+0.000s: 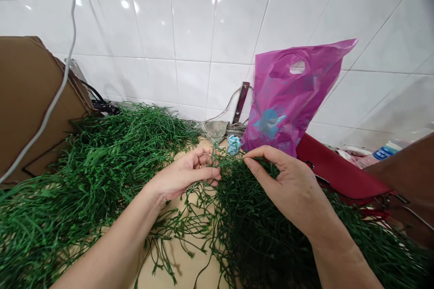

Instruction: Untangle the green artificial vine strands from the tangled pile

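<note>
My left hand (190, 169) is closed around a few thin green stems (217, 156) with small branching tips, which look like artificial plant stems. Just to its right, the thumb and forefinger of my right hand (285, 180) pinch the end of a green stem. A dark green heap of such stems (257, 226) lies under my right hand. Between my forearms, loose stems (185, 226) are scattered over the beige surface (183, 262). Another large pile of green stems (98, 158) spreads out on the left.
A purple plastic bag (291, 95) stands against the tiled wall (193, 22). Near its base sits a small blue-and-white item (233, 144). A red bag (342, 171) lies at right. On the left are a cardboard box (30, 99) and a hanging grey cable (64, 76).
</note>
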Tool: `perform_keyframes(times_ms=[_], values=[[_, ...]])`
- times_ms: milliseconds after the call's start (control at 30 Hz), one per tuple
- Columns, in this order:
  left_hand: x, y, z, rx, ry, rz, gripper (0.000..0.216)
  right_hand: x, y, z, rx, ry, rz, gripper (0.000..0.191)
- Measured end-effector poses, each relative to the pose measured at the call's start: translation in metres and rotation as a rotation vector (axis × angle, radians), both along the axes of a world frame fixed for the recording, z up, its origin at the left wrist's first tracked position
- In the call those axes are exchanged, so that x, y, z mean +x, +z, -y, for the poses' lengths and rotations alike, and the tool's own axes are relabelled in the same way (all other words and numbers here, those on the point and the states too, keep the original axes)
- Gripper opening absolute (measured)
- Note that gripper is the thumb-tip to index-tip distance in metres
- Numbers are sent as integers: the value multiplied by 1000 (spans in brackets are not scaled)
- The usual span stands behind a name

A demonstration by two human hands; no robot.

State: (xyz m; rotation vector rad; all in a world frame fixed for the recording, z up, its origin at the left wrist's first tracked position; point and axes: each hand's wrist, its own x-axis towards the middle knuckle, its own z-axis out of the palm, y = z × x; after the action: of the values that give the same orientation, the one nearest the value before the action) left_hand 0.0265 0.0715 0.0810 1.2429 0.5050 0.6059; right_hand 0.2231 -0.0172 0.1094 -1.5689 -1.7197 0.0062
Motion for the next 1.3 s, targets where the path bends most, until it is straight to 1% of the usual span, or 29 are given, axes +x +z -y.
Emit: perform_keyframes(times_ms=[200, 300, 367, 400, 467, 500, 533, 567, 667, 733, 933, 1133, 1300], values=[[-1, -3, -3, 53, 36, -44, 22, 3, 3, 2, -20, 10, 14, 12], [0, -4, -3, 69, 63, -57, 20, 5, 0, 0, -49, 20, 11, 12], [1, -5, -3, 77, 68, -63, 21, 6, -5, -1, -23, 29, 43, 10], [1, -4, -2, 80, 66, -72, 21, 6, -8, -2, 10, 33, 73, 12], [2, -4, -1, 99, 57, -99, 21, 6, -13, -4, 91, 48, 148, 28], [2, -3, 0, 117, 47, -111, 21, 6, -15, -4, 115, 67, 179, 36], [2, -2, 1, 140, 33, -122, 20, 5, -17, -4, 120, 95, 198, 39], [2, -1, 2, 168, 16, -132, 19, 4, -18, -5, 104, 129, 204, 36], [3, 0, 3, 267, -20, -156, 16, 0, -17, -4, 3, 231, 158, 16], [3, 1, 3, 316, -32, -170, 15, -3, -15, -4, -46, 267, 123, 11], [3, 2, 4, 428, -36, -271, 16, -6, -10, -1, -136, 323, 116, 9], [3, -1, 5, 501, -21, -356, 16, -8, -16, 1, -141, 249, 202, 16], [3, 0, 7, 505, 0, -389, 15, -8, -15, 1, -173, 269, 133, 15]])
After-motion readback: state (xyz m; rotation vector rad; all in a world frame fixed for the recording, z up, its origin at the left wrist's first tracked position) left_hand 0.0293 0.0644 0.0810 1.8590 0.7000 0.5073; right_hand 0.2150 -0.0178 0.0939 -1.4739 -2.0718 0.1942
